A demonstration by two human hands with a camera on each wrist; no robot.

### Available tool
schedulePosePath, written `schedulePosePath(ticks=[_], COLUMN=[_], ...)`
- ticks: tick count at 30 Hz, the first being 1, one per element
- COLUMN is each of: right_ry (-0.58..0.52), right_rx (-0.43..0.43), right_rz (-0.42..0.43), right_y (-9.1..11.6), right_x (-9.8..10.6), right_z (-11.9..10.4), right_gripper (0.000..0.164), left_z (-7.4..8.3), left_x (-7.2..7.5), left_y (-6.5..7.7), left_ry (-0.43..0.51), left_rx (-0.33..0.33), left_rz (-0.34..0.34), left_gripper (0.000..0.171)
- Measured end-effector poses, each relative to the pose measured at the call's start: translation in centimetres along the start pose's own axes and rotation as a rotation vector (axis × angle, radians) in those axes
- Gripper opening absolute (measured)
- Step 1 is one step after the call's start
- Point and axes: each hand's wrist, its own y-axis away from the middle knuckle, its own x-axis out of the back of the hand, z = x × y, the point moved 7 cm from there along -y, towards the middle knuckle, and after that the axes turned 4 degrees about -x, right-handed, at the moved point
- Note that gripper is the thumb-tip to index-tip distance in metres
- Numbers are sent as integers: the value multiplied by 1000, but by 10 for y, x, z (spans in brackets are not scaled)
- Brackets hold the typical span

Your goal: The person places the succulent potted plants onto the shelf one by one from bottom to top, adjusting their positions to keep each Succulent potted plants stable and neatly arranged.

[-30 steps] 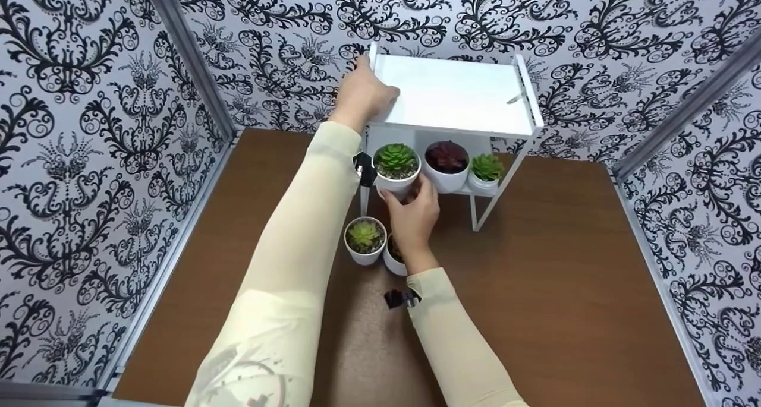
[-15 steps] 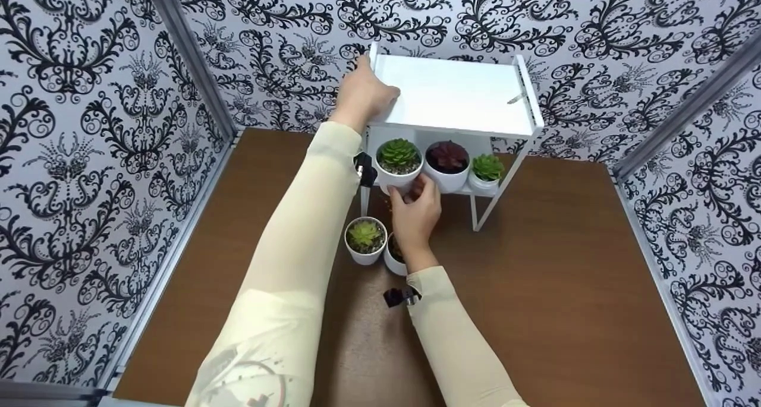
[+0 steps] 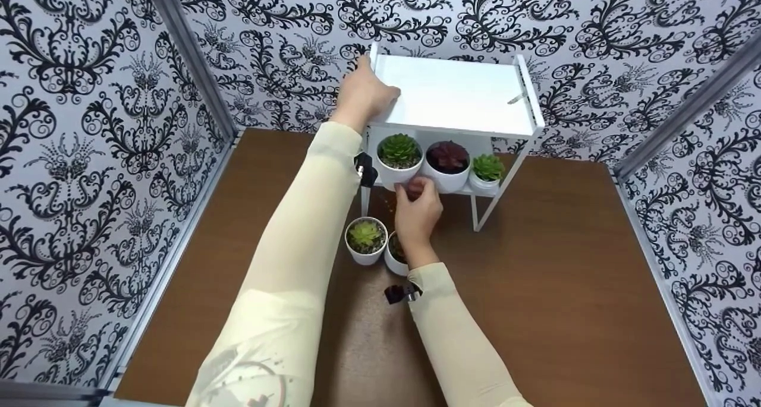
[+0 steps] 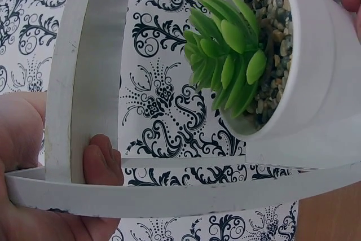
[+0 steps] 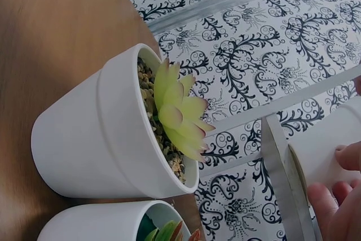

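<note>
My left hand (image 3: 364, 98) grips the left end of a white two-tier shelf (image 3: 455, 92), its thumb over the top board. A white pot with a dark green succulent (image 3: 399, 172) stands at the left of the lower tier, upright. At the front of that pot is my right hand (image 3: 419, 214), its fingers loosely bent; in the right wrist view the fingertips (image 5: 348, 156) touch its white wall. Beside it on the same tier stand a pot with a dark red succulent (image 3: 447, 178) and a smaller green one (image 3: 486, 175). The left wrist view shows the pot's gravel (image 4: 274, 38) and leaves closely.
On the brown table (image 3: 571, 288) in front of the shelf stand a pot with a pale green succulent (image 3: 364, 252) and another white pot (image 3: 395, 263), partly hidden by my right hand. Patterned walls (image 3: 285, 44) enclose the table at back and sides.
The dark green succulent's pot has moved slightly right and back onto the lower tier. My right hand's fingers have come off their grip around it and drawn closer together. The left hand stays put.
</note>
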Motion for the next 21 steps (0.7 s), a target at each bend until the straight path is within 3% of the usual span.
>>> schedulePosePath(ticks=[7, 21], right_ry=[9, -65], right_rx=[19, 61], right_rz=[-13, -83], right_y=[-1, 6], right_x=[1, 9], right_z=[2, -1], right_gripper=[15, 14], left_z=[1, 1], left_x=[-1, 1], left_y=[-1, 2], left_ry=[8, -12], left_rx=[-1, -4], left_rz=[1, 12], left_gripper=[103, 101])
